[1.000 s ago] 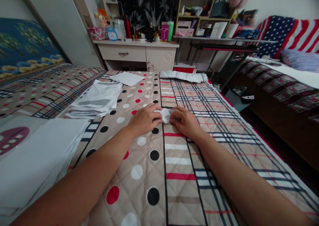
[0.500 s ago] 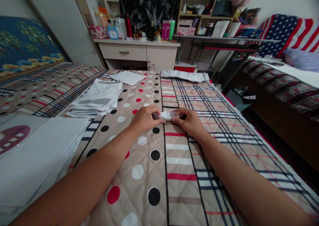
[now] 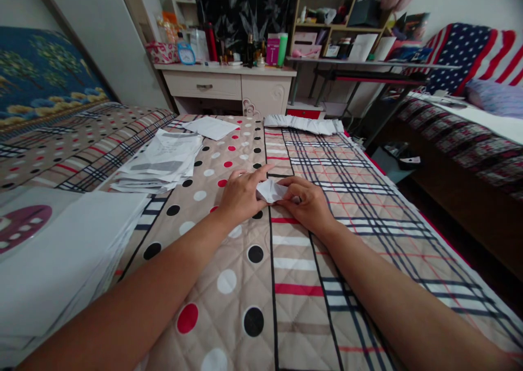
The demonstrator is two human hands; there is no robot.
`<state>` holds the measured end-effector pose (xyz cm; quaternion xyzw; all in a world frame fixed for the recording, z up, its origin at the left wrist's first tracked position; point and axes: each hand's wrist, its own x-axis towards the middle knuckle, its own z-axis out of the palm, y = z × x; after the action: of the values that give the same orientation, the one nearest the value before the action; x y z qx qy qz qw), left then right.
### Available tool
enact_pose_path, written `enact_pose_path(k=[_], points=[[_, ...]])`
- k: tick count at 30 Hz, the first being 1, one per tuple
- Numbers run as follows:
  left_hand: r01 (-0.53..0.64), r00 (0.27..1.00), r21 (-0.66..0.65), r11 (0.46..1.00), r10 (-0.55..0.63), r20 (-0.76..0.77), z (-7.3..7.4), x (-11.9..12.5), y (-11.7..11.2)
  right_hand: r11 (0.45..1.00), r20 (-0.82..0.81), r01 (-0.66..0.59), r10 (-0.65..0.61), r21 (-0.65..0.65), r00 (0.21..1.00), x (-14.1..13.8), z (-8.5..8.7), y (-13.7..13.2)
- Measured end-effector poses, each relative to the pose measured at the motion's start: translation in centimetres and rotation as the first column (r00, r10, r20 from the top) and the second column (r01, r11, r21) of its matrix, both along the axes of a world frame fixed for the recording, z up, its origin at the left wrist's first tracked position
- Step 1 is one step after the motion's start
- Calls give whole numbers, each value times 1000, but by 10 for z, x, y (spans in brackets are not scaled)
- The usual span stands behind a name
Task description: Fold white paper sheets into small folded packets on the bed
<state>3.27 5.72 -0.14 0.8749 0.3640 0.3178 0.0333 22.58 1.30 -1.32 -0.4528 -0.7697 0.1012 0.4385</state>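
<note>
A small folded piece of white paper lies between my two hands, just above or on the patterned bedspread. My left hand grips its left end, thumb below, with the index finger stretched out past the paper's far edge. At the right end, my right hand pinches the paper between thumb and curled fingers. The fingertips hide both ends of the paper, so its full folded shape cannot be made out.
On the left lie a large stack of white sheets and a smaller stack of printed papers. Beyond them is a flat white sheet. A row of folded white paper lies at the far edge, before a dresser.
My left index finger has lifted and stretched forward. The paper between my hands has shifted slightly left and shows a broader white face, and my right fingers have curled more.
</note>
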Motion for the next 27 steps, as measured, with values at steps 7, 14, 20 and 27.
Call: enact_pose_path(k=[7, 14, 20, 27], points=[[112, 993, 108, 988, -115, 23, -1, 2, -1, 977, 76, 147, -137, -154, 988, -3, 1, -1], [109, 971, -20, 994, -102, 218, -5, 4, -2, 967, -49, 120, -134, -225, 990, -2, 3, 0], [183, 922, -234, 955, -84, 378, -9, 6, -1, 954, -157, 91, -140, -286, 978, -2, -1, 2], [139, 923, -306, 942, -11, 384, -10, 7, 2, 958, -144, 87, -131, -274, 981, -1, -3, 3]])
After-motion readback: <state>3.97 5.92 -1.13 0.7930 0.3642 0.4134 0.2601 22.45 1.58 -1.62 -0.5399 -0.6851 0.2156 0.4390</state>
